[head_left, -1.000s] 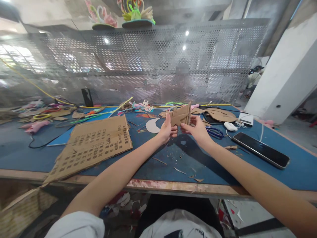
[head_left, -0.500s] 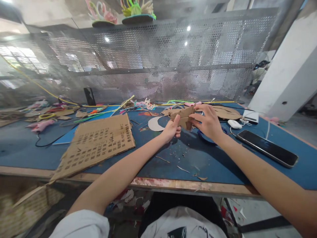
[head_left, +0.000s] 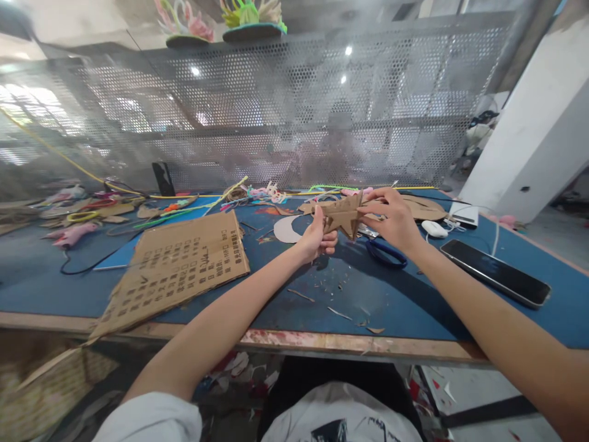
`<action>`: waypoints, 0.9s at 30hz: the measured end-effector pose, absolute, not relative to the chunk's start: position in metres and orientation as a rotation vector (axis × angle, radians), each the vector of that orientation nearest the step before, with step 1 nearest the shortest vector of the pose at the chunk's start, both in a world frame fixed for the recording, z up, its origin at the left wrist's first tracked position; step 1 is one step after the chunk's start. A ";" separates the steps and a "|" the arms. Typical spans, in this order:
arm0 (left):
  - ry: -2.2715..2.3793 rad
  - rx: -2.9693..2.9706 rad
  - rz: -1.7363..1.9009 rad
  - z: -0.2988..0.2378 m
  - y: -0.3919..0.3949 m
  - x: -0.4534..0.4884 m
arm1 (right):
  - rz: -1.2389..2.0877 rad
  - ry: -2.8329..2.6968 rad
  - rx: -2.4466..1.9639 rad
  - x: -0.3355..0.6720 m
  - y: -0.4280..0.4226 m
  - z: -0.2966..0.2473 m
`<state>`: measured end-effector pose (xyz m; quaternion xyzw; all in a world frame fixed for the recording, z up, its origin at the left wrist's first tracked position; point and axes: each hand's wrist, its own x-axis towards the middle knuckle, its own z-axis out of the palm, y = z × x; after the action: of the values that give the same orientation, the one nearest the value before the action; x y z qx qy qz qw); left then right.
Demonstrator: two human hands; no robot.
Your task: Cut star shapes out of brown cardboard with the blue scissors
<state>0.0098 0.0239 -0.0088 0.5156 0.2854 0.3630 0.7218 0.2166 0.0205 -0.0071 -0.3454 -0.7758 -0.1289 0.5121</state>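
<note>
Handling of a star-like cardboard cutout [head_left: 343, 216] is judged to be the step in hand: the piece is held above the blue tabletop [head_left: 414, 301], near its far middle, and is turned toward the camera as if its outline were being checked. The grip of the left hand [head_left: 315, 238] is closed on the cutout's lower left edge, thumb in front. The grip of the right hand [head_left: 391, 221] is pinched on the points at its right side. Blue-handled scissors [head_left: 386, 253] are seen lying at 5 o'clock from the cutout, just under the right wrist, and a dark phone [head_left: 494, 272] lies well apart at 4 o'clock. A white crescent of paper [head_left: 285, 229] is found at 9 o'clock, and a large printed cardboard sheet [head_left: 179, 264] at 8 o'clock. Small offcuts [head_left: 340, 316] are scattered at 6 o'clock. Any further handling calls for a light, two-sided hold, since the thin points would probably bend easily.
</note>
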 end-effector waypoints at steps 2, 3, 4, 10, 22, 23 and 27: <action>0.628 1.134 0.781 -0.008 0.025 0.009 | -0.332 -1.891 -0.841 0.217 0.020 -0.006; 0.635 1.137 0.773 -0.008 0.025 0.009 | -0.347 -1.902 -0.850 0.217 0.020 -0.005; 0.646 1.144 0.766 -0.008 0.025 0.009 | -0.362 -1.915 -0.858 0.217 0.020 -0.005; 0.634 1.271 0.768 -0.007 0.023 0.008 | -0.431 -1.978 -0.891 0.214 0.016 -0.002; 0.614 1.381 0.666 -0.009 0.025 0.005 | -0.425 -1.985 -0.942 0.211 0.014 -0.002; 0.610 1.393 0.659 -0.009 0.026 0.004 | -0.428 -1.990 -0.945 0.211 0.014 -0.001; 0.559 1.382 0.650 -0.008 0.027 0.003 | -0.405 -2.009 -0.947 0.213 0.013 0.001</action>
<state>0.0031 0.0274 -0.0084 0.6173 0.2497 0.2903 0.6872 0.2126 0.0126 0.0014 -0.3790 -0.8044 -0.1622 0.4278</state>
